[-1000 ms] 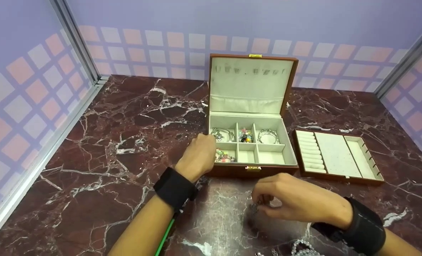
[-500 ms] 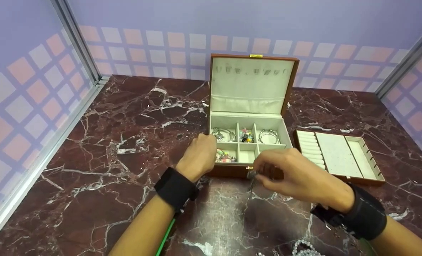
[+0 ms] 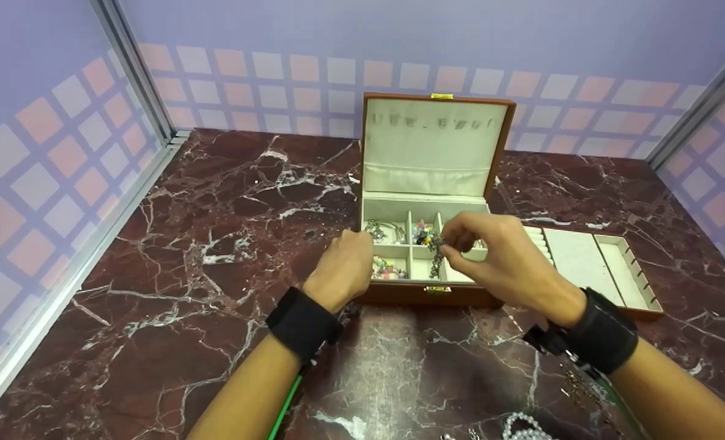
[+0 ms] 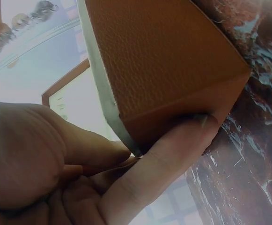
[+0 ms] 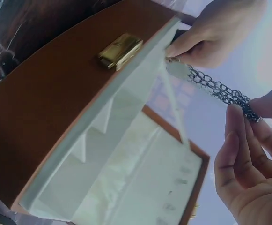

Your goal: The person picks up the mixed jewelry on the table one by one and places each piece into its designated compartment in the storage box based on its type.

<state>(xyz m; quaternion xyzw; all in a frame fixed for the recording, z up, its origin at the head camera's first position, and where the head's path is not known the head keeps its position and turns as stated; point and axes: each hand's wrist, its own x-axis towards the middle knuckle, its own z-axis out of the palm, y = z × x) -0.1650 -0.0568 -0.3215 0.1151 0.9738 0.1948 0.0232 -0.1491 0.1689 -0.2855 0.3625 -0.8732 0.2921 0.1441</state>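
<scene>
A brown jewelry box [image 3: 399, 295] stands with its lid [image 3: 433, 146] raised, showing a cream interior split into compartments. My left hand [image 3: 341, 269] grips the box's left side near the front; in the left wrist view, a finger [image 4: 173, 150] lies along the brown wall and the thumb is at the rim. Between thumb and fingertips, my right hand [image 3: 506, 263] pinches a dark silver chain [image 5: 215, 89], which hangs over the front middle compartment. A pale round charm [image 5: 178, 69] shows at its lower end. Bracelets [image 3: 387, 232] and colourful beaded jewelry [image 3: 388, 269] lie in compartments.
To the box's right lies a cream-lined tray [image 3: 576, 263] with ring rolls, partly behind my right hand. A pearl-like strand [image 3: 524, 428] and other small jewelry [image 3: 576, 388] lie at the near edge of view. A gold clasp [image 5: 121, 50] projects from the box front.
My right hand has lifted the chain from above the tabletop and carried it forward over the box's front compartments. The left hand keeps its grip on the box.
</scene>
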